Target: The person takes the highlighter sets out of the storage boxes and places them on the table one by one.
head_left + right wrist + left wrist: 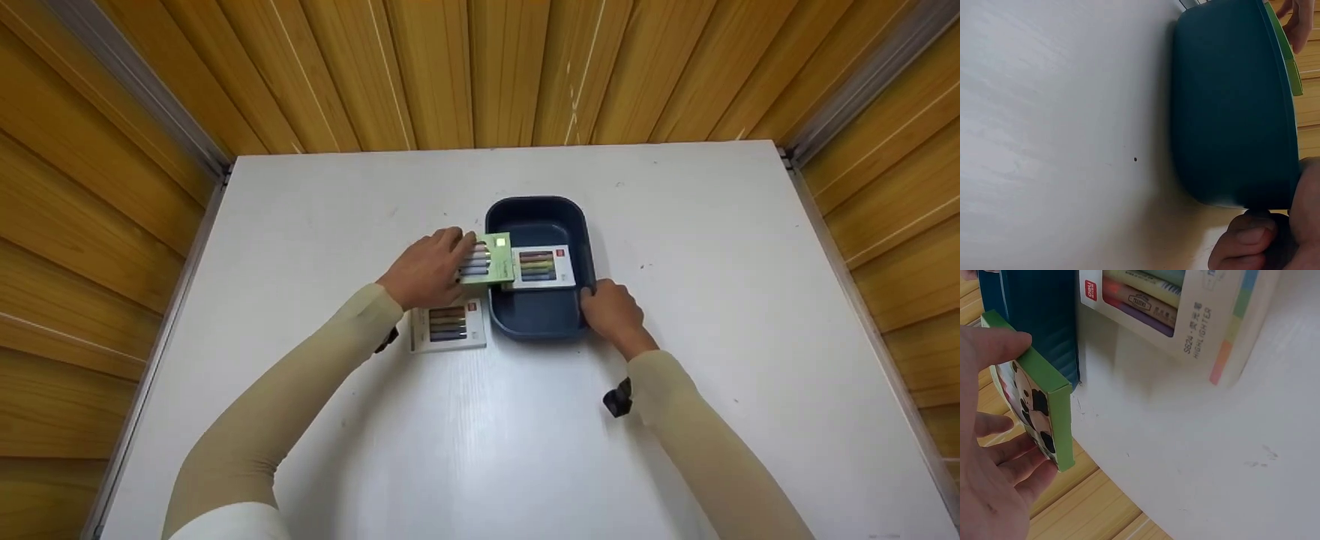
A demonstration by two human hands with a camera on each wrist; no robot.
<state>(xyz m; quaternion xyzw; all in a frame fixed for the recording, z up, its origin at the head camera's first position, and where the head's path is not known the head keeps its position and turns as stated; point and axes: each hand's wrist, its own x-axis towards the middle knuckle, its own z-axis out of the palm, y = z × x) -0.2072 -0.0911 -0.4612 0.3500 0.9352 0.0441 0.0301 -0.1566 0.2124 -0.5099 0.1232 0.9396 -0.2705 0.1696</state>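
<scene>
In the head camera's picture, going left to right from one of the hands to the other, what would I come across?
Left hand → green box → upper white pack → right hand.

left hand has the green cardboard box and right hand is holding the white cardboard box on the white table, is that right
Not quite: the head view shows the right hand holding the dark-blue, round-cornered plastic tray, not the white cardboard box on the white table. The left hand does hold the green cardboard box.
</scene>
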